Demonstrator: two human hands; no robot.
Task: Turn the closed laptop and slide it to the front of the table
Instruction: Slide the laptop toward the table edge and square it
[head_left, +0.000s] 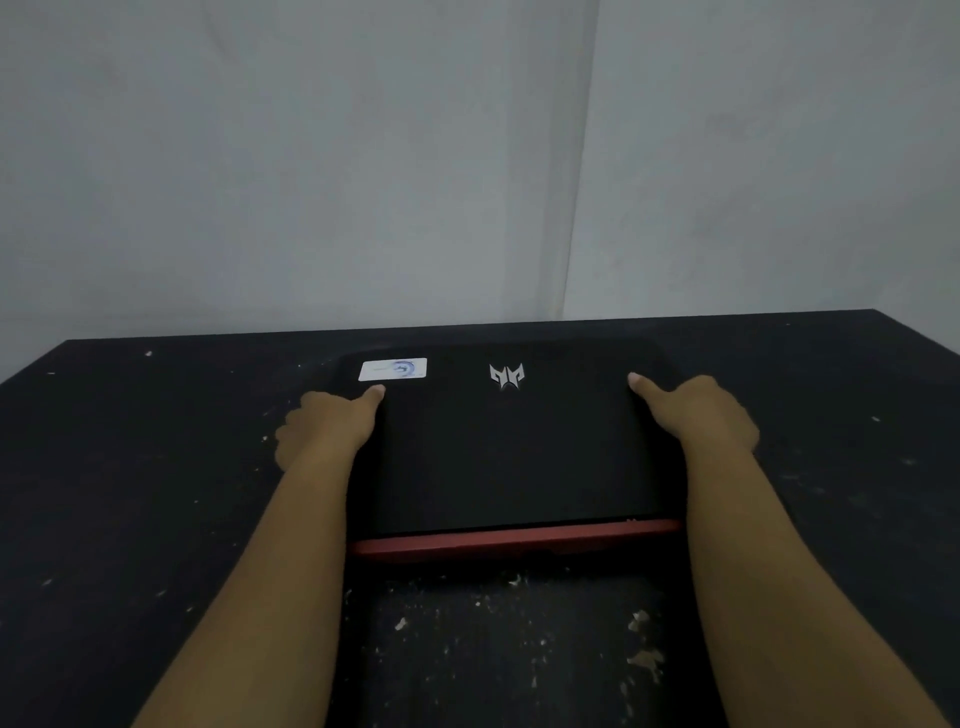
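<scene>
The closed laptop (511, 447), stiff and probably heavy, is gripped at both side edges by the left hand (324, 423) and right hand (698, 410), thumbs on the lid, and should slide fine on the bench (156, 493).

I'm in a bare, plain room; whether home or office I cannot tell. A dark worktop (156, 467), scuffed and flecked with pale chips where the finish has worn, stands pushed into a corner. Behind the worktop rise two unpainted-looking grey-white walls (311, 156), meeting in a vertical seam (579, 182) above its far edge.
</scene>
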